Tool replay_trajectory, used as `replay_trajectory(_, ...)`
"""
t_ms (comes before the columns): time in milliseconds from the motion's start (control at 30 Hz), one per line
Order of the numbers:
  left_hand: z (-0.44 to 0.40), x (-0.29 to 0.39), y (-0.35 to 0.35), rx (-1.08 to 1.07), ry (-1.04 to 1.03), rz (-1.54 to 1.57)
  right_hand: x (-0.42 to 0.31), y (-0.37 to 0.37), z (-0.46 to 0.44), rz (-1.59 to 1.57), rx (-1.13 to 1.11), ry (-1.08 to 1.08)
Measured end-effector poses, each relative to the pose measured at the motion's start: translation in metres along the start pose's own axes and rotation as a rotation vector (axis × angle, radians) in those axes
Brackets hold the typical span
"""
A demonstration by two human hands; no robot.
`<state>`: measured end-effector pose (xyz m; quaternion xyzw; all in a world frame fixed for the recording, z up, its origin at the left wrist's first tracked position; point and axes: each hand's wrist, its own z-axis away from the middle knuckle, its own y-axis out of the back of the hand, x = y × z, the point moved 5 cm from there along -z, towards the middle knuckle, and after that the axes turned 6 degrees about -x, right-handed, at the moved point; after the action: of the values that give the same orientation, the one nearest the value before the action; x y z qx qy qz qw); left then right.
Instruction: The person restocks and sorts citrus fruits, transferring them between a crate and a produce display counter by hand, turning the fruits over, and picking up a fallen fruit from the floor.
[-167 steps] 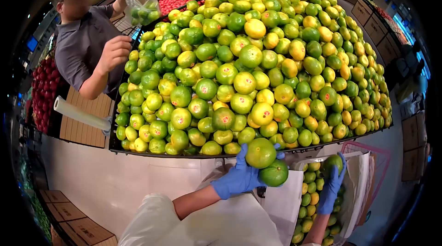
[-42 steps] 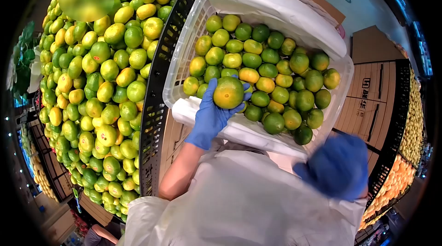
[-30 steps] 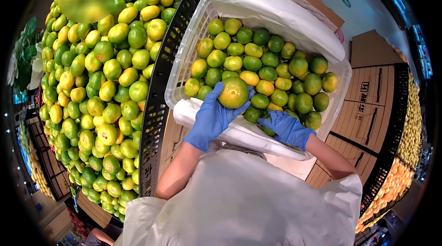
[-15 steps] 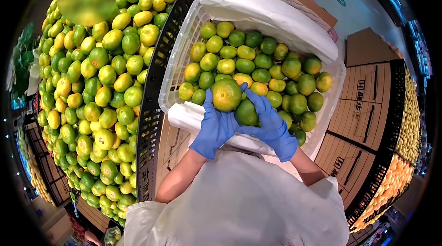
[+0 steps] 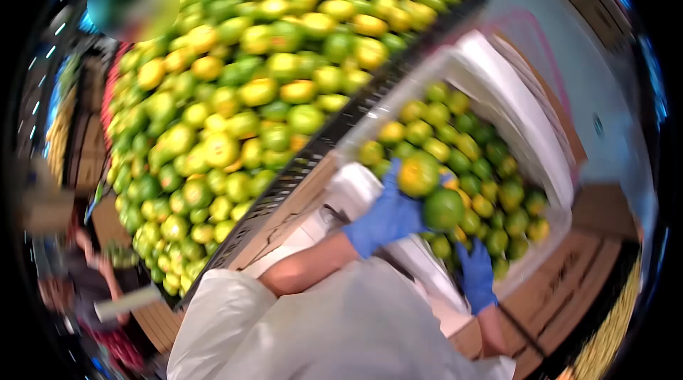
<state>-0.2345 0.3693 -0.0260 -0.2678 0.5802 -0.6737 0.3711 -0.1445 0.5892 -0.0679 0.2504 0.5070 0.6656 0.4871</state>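
Observation:
My blue-gloved left hand (image 5: 388, 220) cradles two green mandarins above a white plastic crate (image 5: 562, 227). The upper one is a yellow-green mandarin (image 5: 418, 173); a darker green mandarin (image 5: 442, 209) rests against it. My right hand (image 5: 477, 273), also gloved in blue, is apart from the left and down at the crate's near side. Its fingers look stretched out and apart over the fruit, with some motion blur. More mandarins (image 5: 466, 145) fill the crate, in mixed green and yellow.
On the left a large sloping heap of green and yellow mandarins (image 5: 242, 124) rises behind a black slotted rim (image 5: 306, 166). White padding (image 5: 523, 109) lies along the crate's far edge. Brown cartons (image 5: 569, 287) stand at the right. Another person (image 5: 92, 280) is at lower left.
My right hand has left the two mandarins and moved down to the crate's near side. The left hand now holds both alone. My view has turned towards the heap on the left.

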Motion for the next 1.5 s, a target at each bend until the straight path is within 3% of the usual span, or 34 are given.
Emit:
replay_trajectory(67, 0.009, 0.004, 0.001, -0.159, -0.001, 0.033, 0.012, -0.017, -0.01, -0.004, -0.134, -0.026)
replay_trajectory(267, 0.053, 0.038, -0.013, -0.273, -0.162, 0.063, 0.062, -0.027, -0.031, -0.169, -0.304, 0.005)
replay_trajectory(333, 0.078, 0.052, -0.021, -0.231, -0.31, -0.033, 0.078, -0.009, -0.047, -0.638, -0.114, 0.195)
replay_trajectory(367, 0.09, 0.057, -0.023, -0.242, -0.334, -0.034, 0.088, -0.004, -0.061, -0.797, -0.125, 0.142)
replay_trajectory(433, 0.114, 0.069, -0.025, -0.291, -0.419, 0.138, -0.027, 0.121, -0.073, -0.309, -0.085, -0.083)
replay_trajectory(533, 0.157, 0.086, -0.025, -0.317, -0.54, 0.167, -0.073, 0.155, -0.118, -0.525, -0.028, 0.036)
replay_trajectory(567, 0.176, 0.092, -0.025, -0.319, -0.58, 0.175, -0.046, 0.123, -0.169, -0.691, 0.055, 0.429)
replay_trajectory(667, 0.225, 0.106, -0.019, -0.332, -0.734, 0.138, -0.143, 0.15, -0.218, -0.651, 0.008, 0.586)
replay_trajectory(933, 0.35, 0.132, -0.018, -0.211, -1.063, 0.079, -0.499, 0.222, -0.24, -0.338, 0.161, 1.366)
replay_trajectory(1067, 0.394, 0.136, -0.013, -0.109, -1.196, 0.053, -0.618, 0.216, -0.266, -0.259, 0.255, 1.517)
replay_trajectory(1233, 0.435, 0.138, 0.0, -0.104, -1.313, 0.05, -0.666, 0.17, -0.293, 0.073, 0.212, 1.596)
replay_trajectory(1300, 0.447, 0.139, -0.001, -0.197, -1.339, 0.051, -0.664, 0.161, -0.29, 0.23, 0.336, 1.575)
replay_trajectory(1433, 0.464, 0.139, 0.009, -0.186, -1.37, 0.044, -0.664, 0.17, -0.279, 0.187, 0.217, 1.551)
replay_trajectory(1500, 0.476, 0.137, 0.005, -0.211, -1.413, 0.066, -0.658, 0.196, -0.247, -0.124, 0.375, 1.489)
